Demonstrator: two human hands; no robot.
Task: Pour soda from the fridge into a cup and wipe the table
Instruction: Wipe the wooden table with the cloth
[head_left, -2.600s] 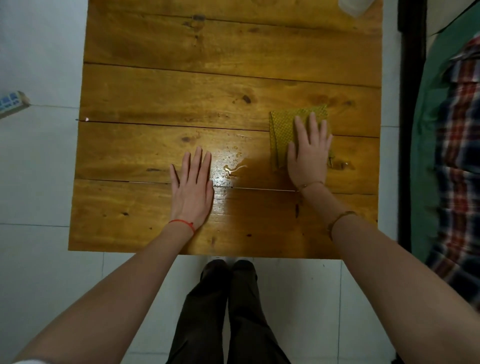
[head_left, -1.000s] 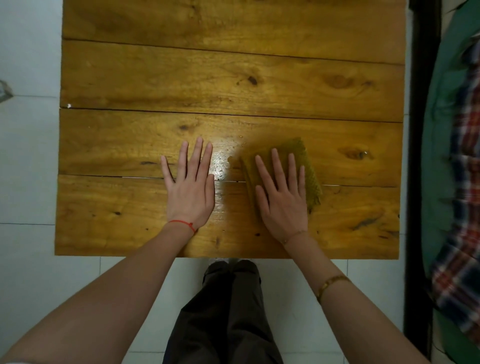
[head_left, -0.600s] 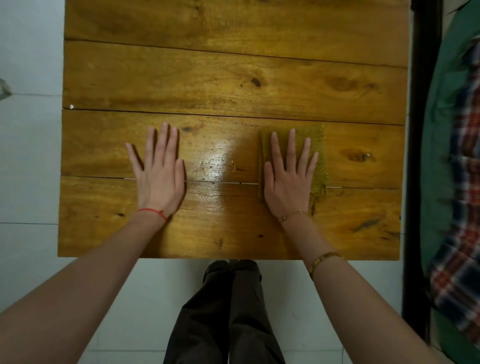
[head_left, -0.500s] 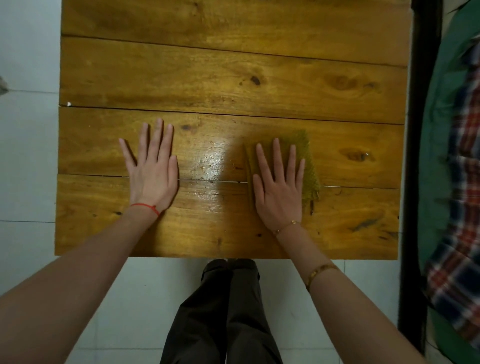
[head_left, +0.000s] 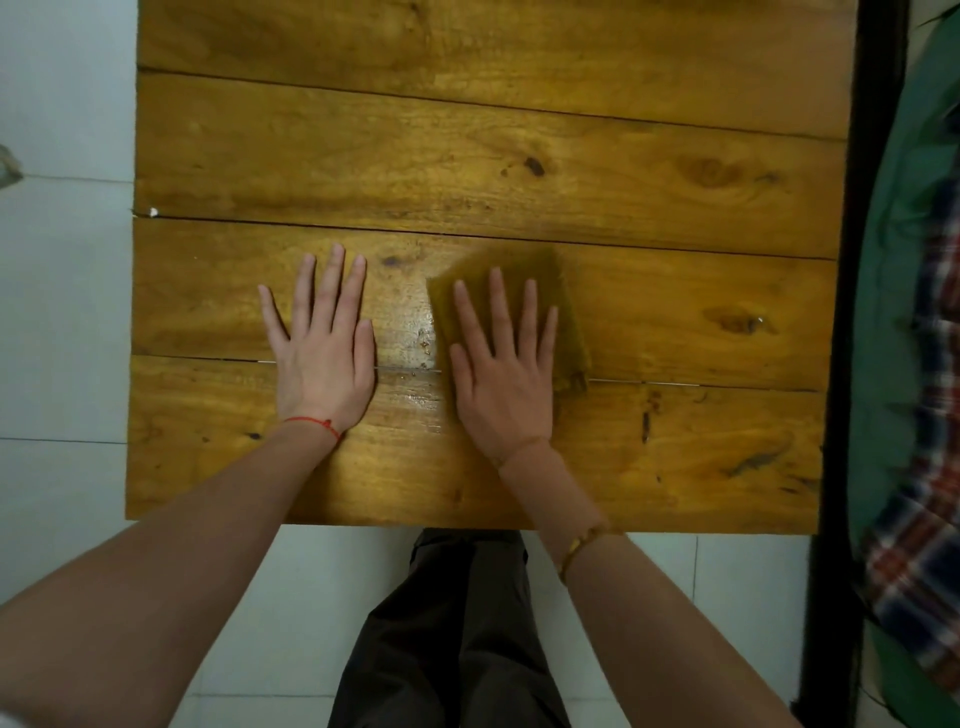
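Observation:
A wooden plank table (head_left: 467, 156) fills the view from above. My right hand (head_left: 501, 374) lies flat, fingers spread, pressing a yellow-green cloth (head_left: 569, 322) onto the table near its front middle; the cloth is blurred. My left hand (head_left: 322, 353) rests flat on the wood to the left, fingers apart, holding nothing. Between the two hands a small wet patch with droplets (head_left: 423, 343) shines on the wood. No cup or soda is in view.
White tiled floor (head_left: 62, 312) lies left of and in front of the table. A black post (head_left: 852, 364) runs along the table's right edge, with green fabric and a plaid cloth (head_left: 930, 467) beyond it. My dark-trousered legs (head_left: 457, 623) stand at the front edge.
My right hand has slid the cloth back and forth over the wet patch and is now further left. My left hand shifted left, then back right a little. The spill looks smaller.

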